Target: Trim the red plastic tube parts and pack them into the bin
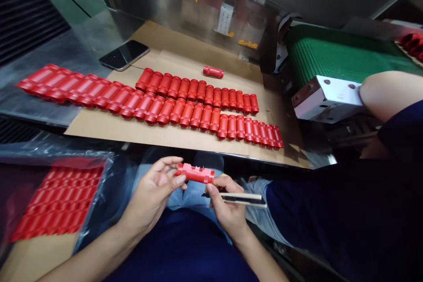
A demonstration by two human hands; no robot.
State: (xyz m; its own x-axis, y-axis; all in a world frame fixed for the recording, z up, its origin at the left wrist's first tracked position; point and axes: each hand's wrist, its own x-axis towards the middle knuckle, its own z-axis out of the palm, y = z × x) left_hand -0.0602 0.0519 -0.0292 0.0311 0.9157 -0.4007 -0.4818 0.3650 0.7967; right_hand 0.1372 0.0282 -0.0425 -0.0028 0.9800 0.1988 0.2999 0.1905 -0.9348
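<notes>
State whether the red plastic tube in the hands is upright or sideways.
Sideways: the red plastic tube stretches lengthwise between the left hand and the right hand.

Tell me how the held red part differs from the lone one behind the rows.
The held part is in the left hand's fingers; the lone part lies on cardboard. The held part looks bigger in view; the lone part, farther off, looks smaller. Both are red and tubular.

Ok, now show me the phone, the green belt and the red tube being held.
Phone (pixel 124 55): head view, middle of its dark screen.
Green belt (pixel 337 53): head view, on its upper surface.
Red tube (pixel 196 176): head view, middle of its side, between the hands.
</notes>
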